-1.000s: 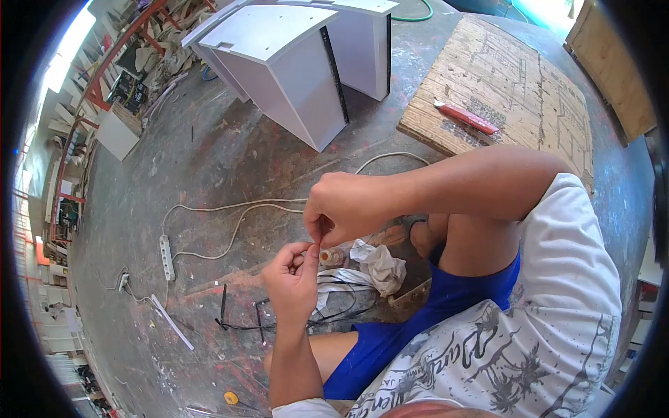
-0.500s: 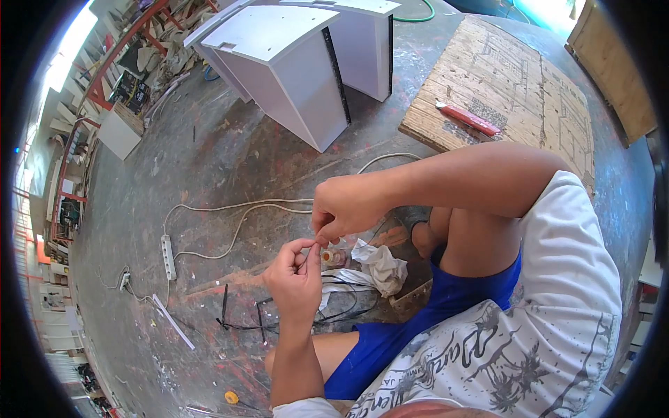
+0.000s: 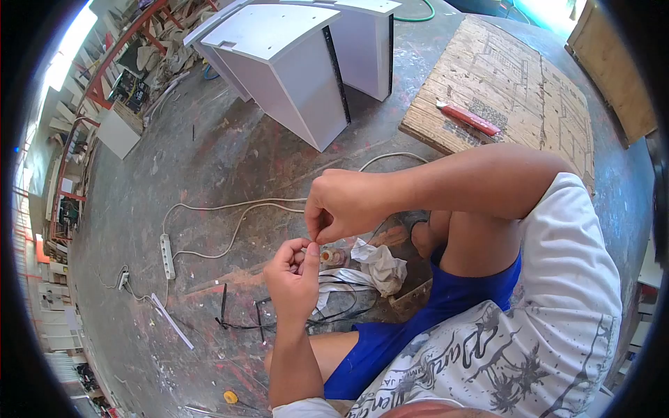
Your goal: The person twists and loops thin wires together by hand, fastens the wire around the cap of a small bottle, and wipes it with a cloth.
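"How are the hands placed?"
"The left hand (image 3: 293,279) and right hand (image 3: 345,202) meet, thumb and finger pinched together on each. I can't tell what sits between them."
"What's nearby?"
"Just right of the left hand, a small bottle (image 3: 335,258), then a crumpled white wad (image 3: 385,270). Far left on the floor (image 3: 216,160), a power strip (image 3: 167,257)."
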`<state>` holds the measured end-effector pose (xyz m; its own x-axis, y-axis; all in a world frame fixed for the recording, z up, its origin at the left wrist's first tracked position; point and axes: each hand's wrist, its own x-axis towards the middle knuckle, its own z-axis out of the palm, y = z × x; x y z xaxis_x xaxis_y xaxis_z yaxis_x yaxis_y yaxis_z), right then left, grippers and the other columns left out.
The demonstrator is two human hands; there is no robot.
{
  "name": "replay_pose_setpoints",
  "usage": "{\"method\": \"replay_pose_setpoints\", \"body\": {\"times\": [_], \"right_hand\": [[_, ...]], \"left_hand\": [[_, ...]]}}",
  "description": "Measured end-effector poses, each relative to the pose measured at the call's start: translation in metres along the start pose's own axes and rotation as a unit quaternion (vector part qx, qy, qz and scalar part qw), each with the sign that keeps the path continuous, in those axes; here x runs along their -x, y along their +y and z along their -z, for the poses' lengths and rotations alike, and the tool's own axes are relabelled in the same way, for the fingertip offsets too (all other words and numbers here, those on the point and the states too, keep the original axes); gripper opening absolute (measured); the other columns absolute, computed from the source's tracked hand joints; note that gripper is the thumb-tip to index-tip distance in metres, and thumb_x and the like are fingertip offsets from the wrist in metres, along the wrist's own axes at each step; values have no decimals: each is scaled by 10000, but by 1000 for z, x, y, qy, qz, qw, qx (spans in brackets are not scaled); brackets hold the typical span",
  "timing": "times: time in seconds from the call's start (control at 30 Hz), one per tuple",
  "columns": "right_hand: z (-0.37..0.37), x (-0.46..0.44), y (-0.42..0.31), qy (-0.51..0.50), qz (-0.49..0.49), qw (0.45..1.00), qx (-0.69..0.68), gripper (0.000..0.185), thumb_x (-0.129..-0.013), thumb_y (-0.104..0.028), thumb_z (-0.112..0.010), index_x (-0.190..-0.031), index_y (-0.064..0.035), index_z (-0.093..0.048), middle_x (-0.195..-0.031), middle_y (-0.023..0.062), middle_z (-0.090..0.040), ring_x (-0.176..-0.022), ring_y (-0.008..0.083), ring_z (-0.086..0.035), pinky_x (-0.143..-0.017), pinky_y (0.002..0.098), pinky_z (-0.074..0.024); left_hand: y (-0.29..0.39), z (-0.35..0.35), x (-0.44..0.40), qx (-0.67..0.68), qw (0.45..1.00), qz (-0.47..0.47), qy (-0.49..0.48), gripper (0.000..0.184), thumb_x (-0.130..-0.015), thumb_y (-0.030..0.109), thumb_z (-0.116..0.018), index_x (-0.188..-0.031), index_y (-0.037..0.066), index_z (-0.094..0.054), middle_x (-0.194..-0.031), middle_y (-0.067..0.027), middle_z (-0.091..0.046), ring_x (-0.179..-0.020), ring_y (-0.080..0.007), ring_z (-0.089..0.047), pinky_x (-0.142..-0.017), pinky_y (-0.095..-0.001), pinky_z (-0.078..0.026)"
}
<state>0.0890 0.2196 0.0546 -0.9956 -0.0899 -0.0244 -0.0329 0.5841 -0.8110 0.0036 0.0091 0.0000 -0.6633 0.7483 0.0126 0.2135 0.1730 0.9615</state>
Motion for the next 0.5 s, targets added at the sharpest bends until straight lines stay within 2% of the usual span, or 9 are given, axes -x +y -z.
{"method": "replay_pose_setpoints", "body": {"times": [0.13, 0.37, 0.5], "right_hand": [[-3, 1, -1, 20, 8, 1000, -4, 154, -820, -130, -771, -902, -1, -780, -799, 130, -768, -725, 217, -753, -685, 342, -582], [-6, 1, -1, 27, 24, 998, 46, 154, -787, -129, -798, -870, 0, -781, -769, 120, -760, -714, 231, -751, -680, 347, -583], [-5, 2, 2, 24, 29, 999, 32, 186, -835, -183, -780, -922, -18, -789, -817, 112, -772, -727, 235, -751, -685, 357, -580]], "left_hand": [[-3, 1, 1, -3, 1000, -7, -5, 183, -995, 132, -701, -956, -46, -700, -690, 64, -581, -615, 9, -427, -533, -193, -305], [2, 2, 2, -24, 1000, -15, 3, 169, -987, 109, -709, -945, -55, -719, -654, 70, -553, -603, -5, -418, -529, -205, -307], [-1, 0, 3, -50, 998, -26, 27, 125, -951, 82, -740, -946, -42, -723, -621, 75, -496, -582, -8, -385, -520, -214, -283]]}}
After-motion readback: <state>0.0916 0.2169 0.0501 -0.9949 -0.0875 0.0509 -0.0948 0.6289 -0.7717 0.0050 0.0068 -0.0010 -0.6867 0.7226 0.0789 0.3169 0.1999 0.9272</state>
